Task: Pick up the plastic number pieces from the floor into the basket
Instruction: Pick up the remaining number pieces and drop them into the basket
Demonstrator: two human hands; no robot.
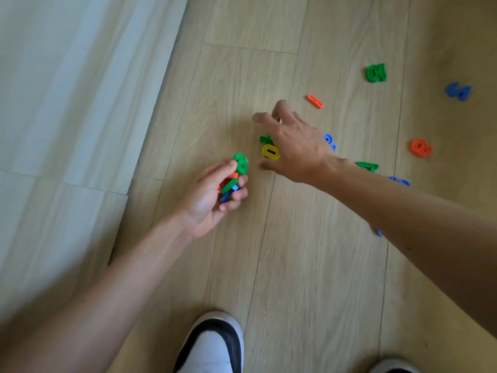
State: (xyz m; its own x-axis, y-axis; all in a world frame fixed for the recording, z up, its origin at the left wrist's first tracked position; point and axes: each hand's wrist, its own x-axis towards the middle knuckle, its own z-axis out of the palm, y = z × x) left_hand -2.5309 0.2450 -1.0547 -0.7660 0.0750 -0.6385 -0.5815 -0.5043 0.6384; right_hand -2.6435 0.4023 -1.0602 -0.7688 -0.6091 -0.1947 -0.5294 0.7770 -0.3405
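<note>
My left hand [215,195] is curled round a bunch of number pieces [233,176]: green, orange and blue ones, with a green piece sticking out at the top. My right hand [293,141] hovers with its fingers spread over a yellow zero [270,152] and a green piece [265,139] on the floor, and holds nothing. Partly hidden behind that hand lies a blue piece [329,141]. More pieces lie further off: an orange bar [315,101], a green five [376,72], a blue piece [458,91], an orange piece [420,148]. No basket is in view.
A pale wall or panel [80,103] runs along the left of the wood floor [295,265]. My two shoes [215,345] stand at the bottom edge. A green piece [367,166] and blue pieces [400,181] lie beside my right forearm.
</note>
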